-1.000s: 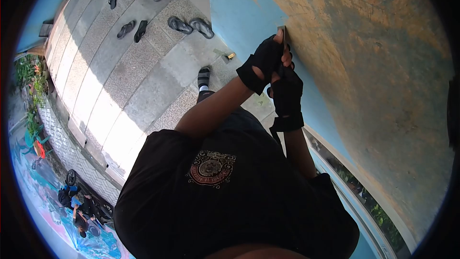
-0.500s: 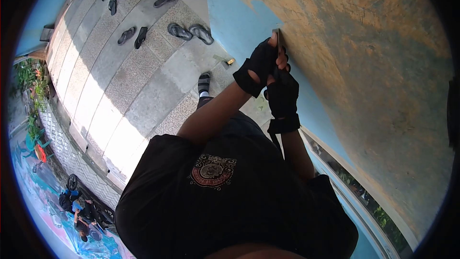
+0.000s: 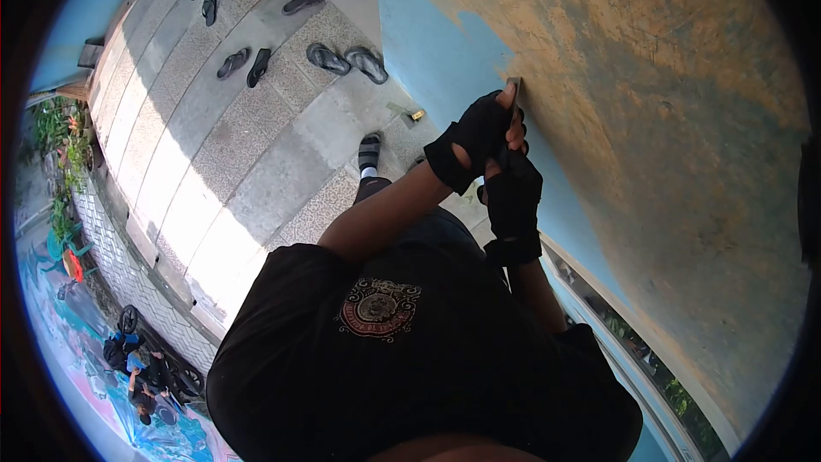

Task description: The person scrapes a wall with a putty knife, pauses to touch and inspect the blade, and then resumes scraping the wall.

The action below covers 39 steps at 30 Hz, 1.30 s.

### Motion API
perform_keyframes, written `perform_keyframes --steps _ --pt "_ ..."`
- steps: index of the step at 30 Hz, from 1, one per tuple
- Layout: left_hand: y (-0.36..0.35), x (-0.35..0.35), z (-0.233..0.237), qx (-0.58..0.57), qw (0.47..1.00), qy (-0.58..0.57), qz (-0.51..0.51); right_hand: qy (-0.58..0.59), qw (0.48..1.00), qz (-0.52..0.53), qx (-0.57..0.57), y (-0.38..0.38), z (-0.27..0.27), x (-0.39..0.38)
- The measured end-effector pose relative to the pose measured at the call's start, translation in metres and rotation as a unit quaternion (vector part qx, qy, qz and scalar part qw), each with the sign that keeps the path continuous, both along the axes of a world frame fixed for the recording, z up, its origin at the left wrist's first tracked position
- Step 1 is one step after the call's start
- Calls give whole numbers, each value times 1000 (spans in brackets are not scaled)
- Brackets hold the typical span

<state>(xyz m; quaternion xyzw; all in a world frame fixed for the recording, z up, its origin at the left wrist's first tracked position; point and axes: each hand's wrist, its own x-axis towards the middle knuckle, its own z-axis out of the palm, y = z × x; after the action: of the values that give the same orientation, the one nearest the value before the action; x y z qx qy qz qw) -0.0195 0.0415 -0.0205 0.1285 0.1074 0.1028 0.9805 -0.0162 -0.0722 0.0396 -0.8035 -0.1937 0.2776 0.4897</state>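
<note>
A flat scraper-like tool [image 3: 517, 88] touches the wall [image 3: 616, 120] beside the border between blue paint and a bare, mottled tan patch. My left hand [image 3: 481, 133], in a black fingerless glove, closes around its upper part, the thumb lying along the blade. Just below, my right hand [image 3: 515, 201], gloved the same way, is wrapped round the lower end, which the fingers mostly hide. Both hands are close together against the wall.
Several sandals [image 3: 327, 58] lie on the tiled floor [image 3: 248, 141]. A small yellowish object [image 3: 417, 115] sits near the wall base. My sandalled foot [image 3: 369, 152] is beside it. At lower left are a person [image 3: 141, 393] and a bicycle [image 3: 175, 372]; plants [image 3: 73, 150] stand above.
Both hands and the tool have moved slightly down and to the right in view, along the wall. The floor and sandals have also shifted a little. The grip looks the same.
</note>
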Motion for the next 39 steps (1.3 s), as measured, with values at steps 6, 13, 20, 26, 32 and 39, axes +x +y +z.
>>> perform_keyframes --steps 6,13,20,26,32,39 --pt "5 1 -1 -9 998 11 54 -32 999 36 -2 5 -8 7" --pt "15 7 -12 -7 996 2 84 -90 994 56 -6 15 -31 17" --pt "19 12 -10 4 995 44 94 -46 997 64 -14 10 -34 24" --pt "16 8 -6 12 998 38 58 -81 996 33 7 9 -34 17" --pt "19 4 -6 -72 996 12 59 -60 996 63 -1 16 -29 16" --pt "30 13 -10 -3 992 50 117 -122 988 88 17 20 -34 22"
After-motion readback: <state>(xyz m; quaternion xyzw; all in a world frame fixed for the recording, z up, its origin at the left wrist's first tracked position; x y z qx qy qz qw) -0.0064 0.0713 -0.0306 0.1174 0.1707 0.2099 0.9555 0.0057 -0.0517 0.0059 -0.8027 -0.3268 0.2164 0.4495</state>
